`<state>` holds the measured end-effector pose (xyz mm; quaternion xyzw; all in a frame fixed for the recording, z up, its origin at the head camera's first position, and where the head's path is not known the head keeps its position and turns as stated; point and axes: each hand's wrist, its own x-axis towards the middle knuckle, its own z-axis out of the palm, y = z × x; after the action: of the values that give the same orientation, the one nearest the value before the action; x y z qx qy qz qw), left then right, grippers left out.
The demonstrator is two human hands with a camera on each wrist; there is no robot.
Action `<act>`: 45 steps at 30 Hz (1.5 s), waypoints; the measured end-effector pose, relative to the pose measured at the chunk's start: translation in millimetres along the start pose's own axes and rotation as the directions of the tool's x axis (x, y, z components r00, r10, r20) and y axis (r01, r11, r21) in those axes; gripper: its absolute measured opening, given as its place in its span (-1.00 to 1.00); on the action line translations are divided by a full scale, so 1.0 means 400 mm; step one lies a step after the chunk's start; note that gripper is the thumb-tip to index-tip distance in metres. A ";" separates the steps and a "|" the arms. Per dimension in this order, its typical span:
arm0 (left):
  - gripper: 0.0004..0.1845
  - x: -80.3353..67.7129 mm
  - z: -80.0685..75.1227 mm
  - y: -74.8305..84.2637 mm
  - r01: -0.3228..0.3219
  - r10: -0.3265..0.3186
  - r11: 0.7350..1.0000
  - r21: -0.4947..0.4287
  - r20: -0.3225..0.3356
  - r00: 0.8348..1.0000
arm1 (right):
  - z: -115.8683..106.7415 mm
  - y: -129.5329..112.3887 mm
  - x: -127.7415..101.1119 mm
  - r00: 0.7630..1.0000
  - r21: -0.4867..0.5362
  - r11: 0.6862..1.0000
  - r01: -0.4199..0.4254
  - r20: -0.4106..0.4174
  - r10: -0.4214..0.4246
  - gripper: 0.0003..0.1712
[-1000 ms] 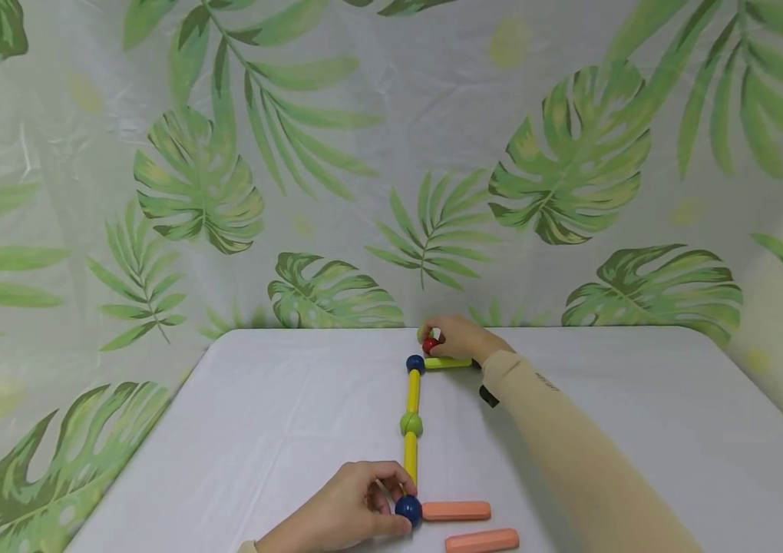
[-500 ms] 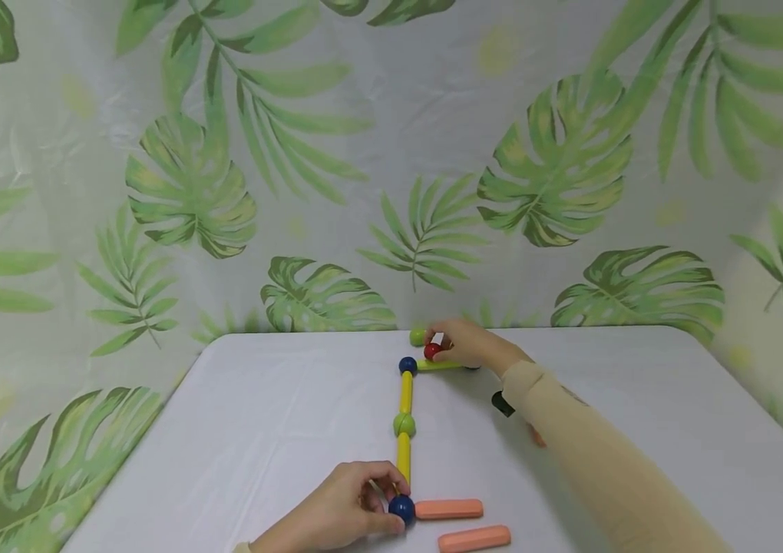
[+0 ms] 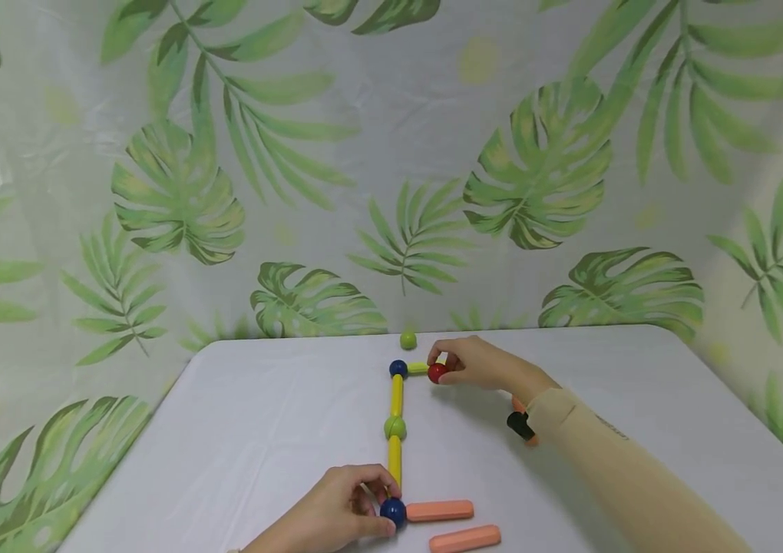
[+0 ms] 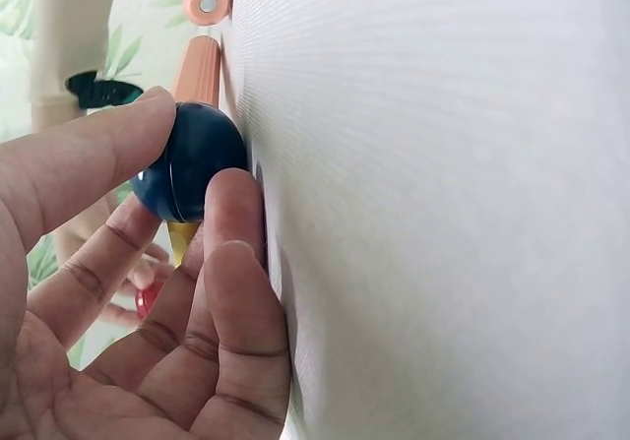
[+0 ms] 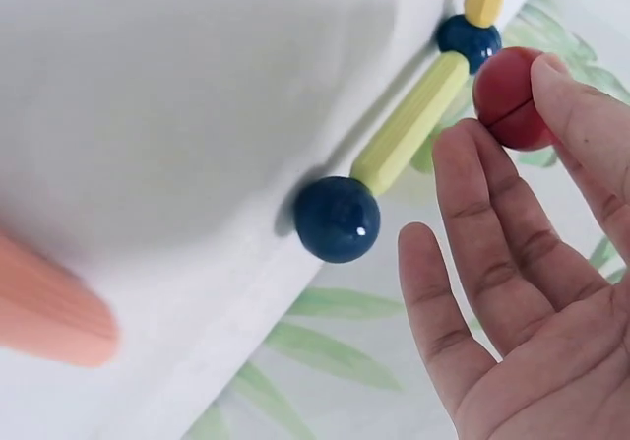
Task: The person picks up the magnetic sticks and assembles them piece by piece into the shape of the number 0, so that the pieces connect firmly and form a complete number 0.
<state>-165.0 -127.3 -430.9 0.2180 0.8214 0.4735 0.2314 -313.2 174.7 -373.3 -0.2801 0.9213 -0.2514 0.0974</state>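
My left hand (image 3: pixel 339 503) grips a blue ball (image 4: pixel 202 150) at the near corner of a chain of rods and balls. From that ball a yellow rod (image 3: pixel 394 468) runs away from me to a green ball (image 3: pixel 394 428), and a salmon rod (image 3: pixel 440 511) points right. Farther off, my right hand (image 3: pixel 477 365) pinches a red ball (image 3: pixel 437 374) between thumb and fingertips, raised off the table. In the right wrist view, a lime rod (image 5: pixel 409 125) links two blue balls, the nearer one (image 5: pixel 338 219) below the red ball; the hand hides it in the head view.
A loose green ball (image 3: pixel 408 340) sits at the white table's far edge. Another salmon rod (image 3: pixel 465 538) lies near the front. An orange piece (image 3: pixel 519 402) shows partly behind the right wrist's black strap. A leaf-patterned curtain (image 3: pixel 322 192) hangs behind the table.
My right hand has drawn the red ball back toward me and to the right, away from the loose green ball. My left hand keeps its grip. The head view has shifted slightly.
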 end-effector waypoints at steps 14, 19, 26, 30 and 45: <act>-0.73 -0.007 0.002 -0.010 -0.018 0.018 1.000 -0.016 0.014 1.000 | 0.035 -0.001 -0.125 1.000 0.010 1.000 0.009 0.002 -0.009 -0.69; -0.72 -0.008 0.002 -0.010 -0.026 0.026 1.000 -0.015 0.015 1.000 | 0.050 0.000 -0.175 1.000 0.047 0.999 0.017 0.005 -0.017 -0.70; -0.73 -0.006 -0.003 -0.008 -0.042 0.042 0.999 0.000 0.014 0.999 | 0.070 0.005 -0.228 0.999 0.144 0.989 0.035 0.007 -0.036 -0.71; -0.73 -0.005 -0.005 -0.010 -0.050 0.050 0.999 -0.004 0.012 0.999 | 0.079 0.006 -0.255 0.999 0.216 0.975 0.046 0.014 -0.050 -0.70; -0.72 -0.003 -0.009 0.000 -0.028 0.028 1.000 0.002 -0.009 1.000 | 0.119 0.005 -0.351 0.995 0.352 0.936 0.013 0.086 -0.046 -0.69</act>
<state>-165.8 -130.4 -429.0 0.2278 0.8197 0.4769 0.2209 -183.4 236.1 -409.4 -0.2832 0.8518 -0.4001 0.1846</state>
